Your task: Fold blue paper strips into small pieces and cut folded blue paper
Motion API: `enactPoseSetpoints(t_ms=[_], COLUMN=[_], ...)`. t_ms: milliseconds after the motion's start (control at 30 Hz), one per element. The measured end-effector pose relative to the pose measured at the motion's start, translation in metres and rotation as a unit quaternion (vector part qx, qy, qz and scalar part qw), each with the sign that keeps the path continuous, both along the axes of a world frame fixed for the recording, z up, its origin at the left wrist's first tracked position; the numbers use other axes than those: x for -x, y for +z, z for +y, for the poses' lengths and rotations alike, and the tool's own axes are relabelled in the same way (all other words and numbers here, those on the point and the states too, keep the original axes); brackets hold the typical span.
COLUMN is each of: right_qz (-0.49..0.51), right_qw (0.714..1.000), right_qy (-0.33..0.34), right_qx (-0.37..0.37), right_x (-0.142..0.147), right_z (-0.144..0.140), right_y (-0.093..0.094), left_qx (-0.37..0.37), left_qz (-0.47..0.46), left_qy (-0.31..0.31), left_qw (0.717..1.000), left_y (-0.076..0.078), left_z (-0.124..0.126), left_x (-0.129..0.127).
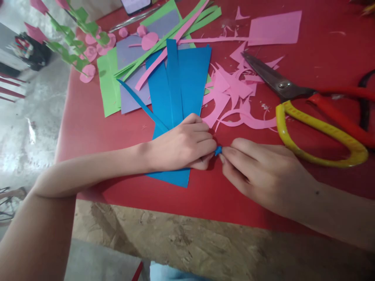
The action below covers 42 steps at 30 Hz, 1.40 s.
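Observation:
A small folded bit of blue paper (218, 150) shows between my two hands. My left hand (190, 142) is closed with its fingers curled, and their tips press on one side of that bit. From the other side my right hand (258, 164) pinches it between thumb and fingers. Under my left hand and wrist lie blue paper sheets (191, 82). A thin blue paper strip (140, 101) runs in beneath the left hand, where its end is hidden. Most of the folded bit is covered by my fingertips.
Large scissors (283, 86) with yellow and red handles lie open by my right hand. Pink paper scraps (231, 89), green paper (107, 82) and purple paper (129, 97) spread over the red table (123, 187). Paper flowers (88, 72) and a phone (136, 4) are at the far side.

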State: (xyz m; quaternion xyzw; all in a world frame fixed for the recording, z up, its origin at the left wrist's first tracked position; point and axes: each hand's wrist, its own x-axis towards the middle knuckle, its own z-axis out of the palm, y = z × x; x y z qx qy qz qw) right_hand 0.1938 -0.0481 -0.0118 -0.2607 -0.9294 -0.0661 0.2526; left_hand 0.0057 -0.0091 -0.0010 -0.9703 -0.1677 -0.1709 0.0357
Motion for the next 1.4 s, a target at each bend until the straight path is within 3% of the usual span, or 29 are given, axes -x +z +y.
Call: enactPoseSetpoints(t_ms=[200,400,500,633,833,900,933,1000,1100,1167,1200,1267,1400], right_qz=[0.021,0.034,0.045,0.073,0.087,0.119,0.147,0.224,0.329,0.357,0.363,0.362,0.357], right_qw=[1.000,0.994,0.995,0.996,0.995,0.991,0.983,0.929,0.753,0.648,0.617,0.595,0.608], right_qy=[-0.018,-0.046,-0.054,-0.056,-0.054,-0.055,-0.050,-0.039,-0.042,-0.059,-0.067,-0.087,-0.099], right_qx=[0.011,0.094,0.072,0.012,-0.020,0.037,0.101,0.291,0.568,0.670,0.696,0.712,0.702], right_x=[0.003,0.002,-0.001,-0.003,-0.003,-0.003,-0.002,-0.001,0.002,0.003,0.004,0.005,0.005], right_z=[0.001,0.005,0.007,0.010,0.009,0.008,0.008,0.009,0.013,0.014,0.015,0.016,0.015], right_y=[0.000,0.000,0.003,0.008,0.009,0.010,0.012,0.015,0.021,0.023,0.023,0.023,0.023], left_qx=[0.007,-0.002,0.002,0.061,0.146,0.170,0.179,0.193,0.198,0.194,0.189,0.174,0.147], left_qz=[-0.016,0.013,0.019,-0.076,-0.117,-0.140,-0.155,-0.182,-0.210,-0.219,-0.220,-0.216,-0.208], left_qy=[-0.001,0.008,0.017,0.034,-0.006,0.002,0.006,0.013,0.023,0.033,0.037,0.036,0.030], left_qw=[1.000,1.000,1.000,0.995,0.982,0.976,0.971,0.964,0.957,0.956,0.956,0.960,0.967], left_y=[-0.004,0.005,0.013,0.013,0.009,0.010,0.010,0.010,0.009,0.008,0.008,0.008,0.010], left_z=[0.002,0.002,0.002,0.006,0.009,0.009,0.009,0.009,0.011,0.011,0.011,0.011,0.009], left_x=[0.000,0.000,0.003,0.007,0.009,0.008,0.008,0.008,0.009,0.009,0.009,0.008,0.007])
